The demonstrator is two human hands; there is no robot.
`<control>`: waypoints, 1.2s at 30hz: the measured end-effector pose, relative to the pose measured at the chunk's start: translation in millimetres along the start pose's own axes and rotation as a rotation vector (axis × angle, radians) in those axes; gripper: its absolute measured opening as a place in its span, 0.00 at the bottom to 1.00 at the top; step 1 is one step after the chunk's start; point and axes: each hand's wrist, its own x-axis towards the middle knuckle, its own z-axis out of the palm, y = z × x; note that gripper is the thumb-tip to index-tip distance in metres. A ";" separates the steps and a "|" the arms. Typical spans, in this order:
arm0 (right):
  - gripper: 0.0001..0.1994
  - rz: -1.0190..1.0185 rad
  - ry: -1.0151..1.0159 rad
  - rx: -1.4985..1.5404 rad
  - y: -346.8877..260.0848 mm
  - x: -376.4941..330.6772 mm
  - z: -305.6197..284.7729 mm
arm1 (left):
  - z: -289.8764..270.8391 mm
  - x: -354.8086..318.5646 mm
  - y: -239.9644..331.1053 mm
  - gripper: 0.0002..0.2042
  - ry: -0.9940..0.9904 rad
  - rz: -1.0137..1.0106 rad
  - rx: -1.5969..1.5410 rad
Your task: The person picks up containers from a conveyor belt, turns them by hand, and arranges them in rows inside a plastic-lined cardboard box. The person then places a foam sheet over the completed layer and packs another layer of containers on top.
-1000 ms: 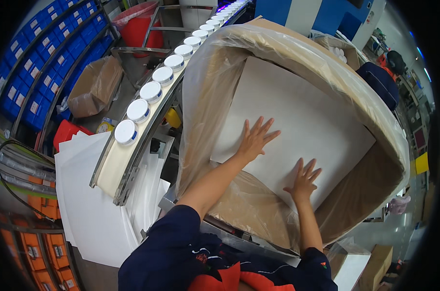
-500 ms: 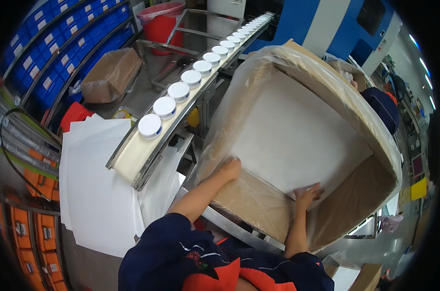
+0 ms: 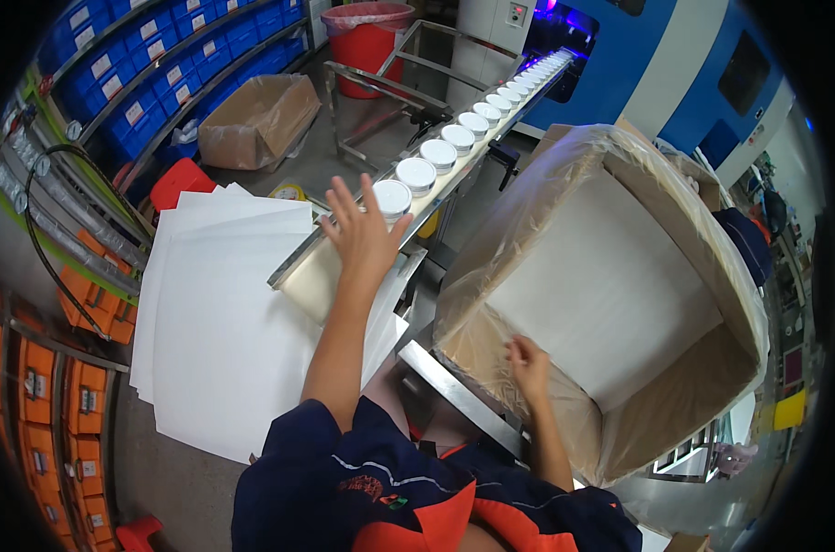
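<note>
— Where is the left hand (image 3: 362, 237)?
— At the nearest tub (image 3: 394, 195), fingers spread; touching, I cannot tell. The near end of the belt (image 3: 309, 281) is bare.
— And the right hand (image 3: 529, 368)?
— Half curled over the near wall of the box (image 3: 684, 396); grasp unclear.

Left hand (image 3: 364, 241) spread by white tub (image 3: 392, 196), conveyor (image 3: 309, 276) below, right hand (image 3: 529, 368) at lined carton (image 3: 491, 262)

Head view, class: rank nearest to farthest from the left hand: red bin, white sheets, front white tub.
1. Front white tub, on the conveyor, just beyond the left hand.
2. White sheets, to its lower left.
3. Red bin, far off at the top.
</note>
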 end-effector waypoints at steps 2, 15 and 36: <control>0.11 -0.241 -0.184 0.072 -85.1 -4.8 35.4 | 14.4 10.3 -3.5 0.39 -0.085 -0.011 0.046; 0.50 -0.705 0.039 -0.581 -234.0 185.4 105.3 | -48.6 -31.0 -51.4 0.39 0.061 -0.209 -1.277; 0.53 -0.620 -0.539 -0.751 -250.8 247.4 152.5 | -91.2 -119.0 -60.9 0.49 -0.009 0.164 -1.616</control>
